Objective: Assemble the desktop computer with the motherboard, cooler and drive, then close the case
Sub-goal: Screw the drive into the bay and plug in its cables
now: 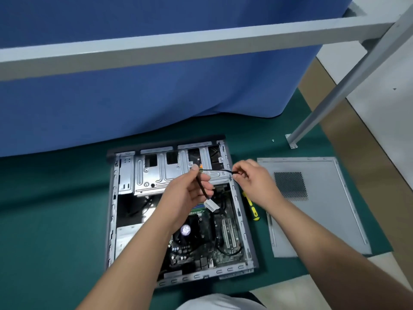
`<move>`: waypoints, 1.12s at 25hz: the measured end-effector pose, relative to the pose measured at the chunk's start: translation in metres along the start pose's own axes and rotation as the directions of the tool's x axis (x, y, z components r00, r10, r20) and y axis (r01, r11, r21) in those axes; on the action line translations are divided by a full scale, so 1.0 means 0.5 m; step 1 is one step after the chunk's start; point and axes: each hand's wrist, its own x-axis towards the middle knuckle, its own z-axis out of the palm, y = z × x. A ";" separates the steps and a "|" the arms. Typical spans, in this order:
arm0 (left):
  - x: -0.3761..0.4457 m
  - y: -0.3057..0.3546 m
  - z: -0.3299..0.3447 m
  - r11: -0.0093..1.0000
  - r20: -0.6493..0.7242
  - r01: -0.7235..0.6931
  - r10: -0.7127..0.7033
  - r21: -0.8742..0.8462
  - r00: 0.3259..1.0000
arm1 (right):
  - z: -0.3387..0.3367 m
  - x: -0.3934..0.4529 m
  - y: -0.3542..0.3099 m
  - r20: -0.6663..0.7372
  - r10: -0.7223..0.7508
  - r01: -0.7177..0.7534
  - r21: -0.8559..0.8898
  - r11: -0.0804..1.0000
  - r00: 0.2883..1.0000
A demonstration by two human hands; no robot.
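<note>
The left hand (190, 191) has its fingers curled round a black cable (214, 170), thumb pressed on top, while the right hand (252, 179) pinches the cable's other end; both are raised over the open case (112, 198). Inside the case, below the hands, sits the motherboard (225, 249) with its cooler (186, 230). A metal drive cage (156, 173) fills the case's far end. Right of the case lies a yellow-handled screwdriver (253, 210), then the grey side panel (317, 211), all on the green mat (49, 209).
</note>
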 end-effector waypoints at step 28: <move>0.026 -0.002 -0.065 0.992 -0.220 -0.118 0.127 0.054 0.967 | 0.107 -0.151 -0.196 0.525 0.169 -0.485 0.552 0.678 0.834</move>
